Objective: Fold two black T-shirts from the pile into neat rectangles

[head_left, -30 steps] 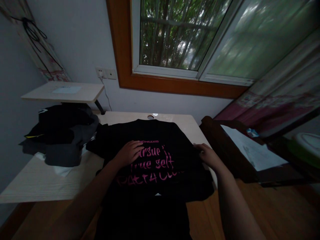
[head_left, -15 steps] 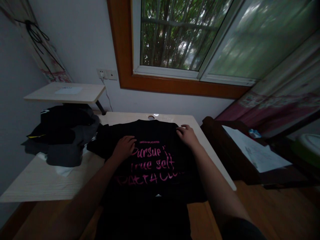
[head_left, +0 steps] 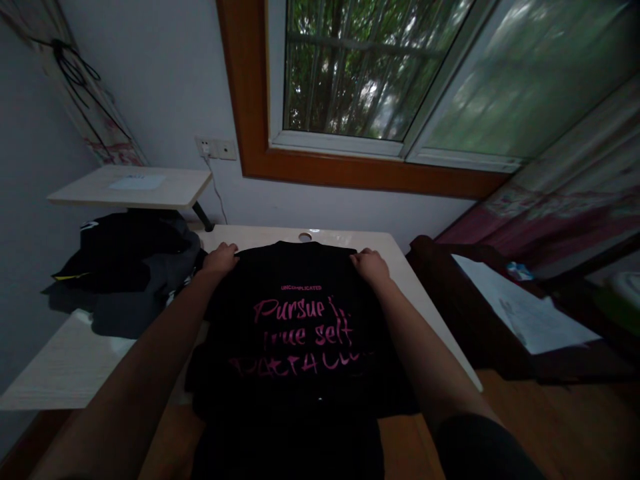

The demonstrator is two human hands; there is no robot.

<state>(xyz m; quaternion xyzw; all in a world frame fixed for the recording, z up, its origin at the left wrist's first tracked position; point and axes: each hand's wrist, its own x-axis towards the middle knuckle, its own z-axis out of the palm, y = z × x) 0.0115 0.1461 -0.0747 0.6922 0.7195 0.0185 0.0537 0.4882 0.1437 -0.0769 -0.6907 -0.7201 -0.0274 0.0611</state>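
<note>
A black T-shirt [head_left: 300, 267] with pink lettering lies spread on the pale wooden table [head_left: 350, 238], its collar toward the window and its hem at the near edge. My left hand [head_left: 220, 260] is closed on the shirt at its upper left shoulder, the fingers bent over the cloth. At the opposite shoulder, my right hand [head_left: 371, 267] is likewise closed on the fabric. Its fingertips are partly hidden by the hand. The shirt's left sleeve looks tucked in under or beside my left forearm.
A heap of dark clothes [head_left: 135, 267] sits on the table's left side, beneath a small raised shelf [head_left: 130, 190] bearing a paper. To the right stands dark brown furniture [head_left: 440, 293] with paper sheets [head_left: 520, 307] on it. Behind are a wall socket [head_left: 215, 149] and a window [head_left: 370, 80].
My left hand has moved from the lettering up and left to the shirt's left shoulder, and the left sleeve no longer spreads outward. My right hand stays at the right shoulder, fingers now more curled.
</note>
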